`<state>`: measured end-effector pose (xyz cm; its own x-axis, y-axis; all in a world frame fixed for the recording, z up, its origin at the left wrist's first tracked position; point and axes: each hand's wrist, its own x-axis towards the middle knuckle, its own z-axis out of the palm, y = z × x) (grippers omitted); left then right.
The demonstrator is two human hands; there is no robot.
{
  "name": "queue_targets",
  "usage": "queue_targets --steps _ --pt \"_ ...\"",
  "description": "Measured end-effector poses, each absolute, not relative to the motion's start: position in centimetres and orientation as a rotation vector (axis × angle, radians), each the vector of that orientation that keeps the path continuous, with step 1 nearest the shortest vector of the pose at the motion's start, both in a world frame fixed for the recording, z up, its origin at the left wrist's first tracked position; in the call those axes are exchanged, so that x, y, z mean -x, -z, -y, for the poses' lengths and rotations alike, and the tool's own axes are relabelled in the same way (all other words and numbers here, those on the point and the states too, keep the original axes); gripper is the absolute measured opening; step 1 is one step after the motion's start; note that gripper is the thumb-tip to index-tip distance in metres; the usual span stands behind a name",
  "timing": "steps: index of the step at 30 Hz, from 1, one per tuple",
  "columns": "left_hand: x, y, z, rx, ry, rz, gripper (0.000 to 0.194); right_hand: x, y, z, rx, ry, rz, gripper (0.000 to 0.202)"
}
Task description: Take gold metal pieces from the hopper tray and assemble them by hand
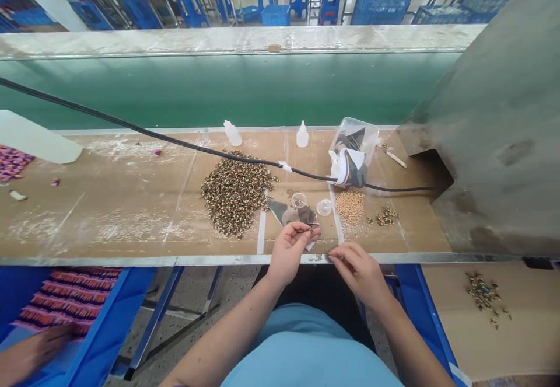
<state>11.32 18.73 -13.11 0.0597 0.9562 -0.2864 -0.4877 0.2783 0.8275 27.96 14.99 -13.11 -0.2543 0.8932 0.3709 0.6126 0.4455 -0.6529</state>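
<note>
My left hand (291, 250) pinches a small metallic piece over a camouflage cloth (295, 214) near the bench's front edge. To its right, my right hand (356, 267) has thumb and fingertips close together at the metal edge; what they hold, if anything, is too small to tell. Two small round clear dishes (324, 207) lie just beyond the cloth. A large pile of small brown-and-gold pieces (238, 194) spreads to the left. Tan beads (350, 206) and a small cluster of metallic pieces (387, 216) are on the right.
Two white bottles (302, 135) and a clear plastic box (370, 135) stand at the back. A black cable (192, 145) crosses the bench. A grey metal housing (499, 142) rises at right. Another person's hand (48, 343) is over a blue bin at lower left.
</note>
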Motion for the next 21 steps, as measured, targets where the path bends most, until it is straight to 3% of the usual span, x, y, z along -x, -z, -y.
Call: queue_targets --steps 12,21 --pt "-11.0 13.2 -18.7 -0.629 -1.169 -0.991 0.037 -26.6 12.8 -15.4 1.315 -0.339 2.249 0.028" --pt "-10.9 13.1 -18.8 -0.611 -1.145 -1.039 0.040 -30.6 13.5 -17.4 1.657 -0.007 1.861 0.034"
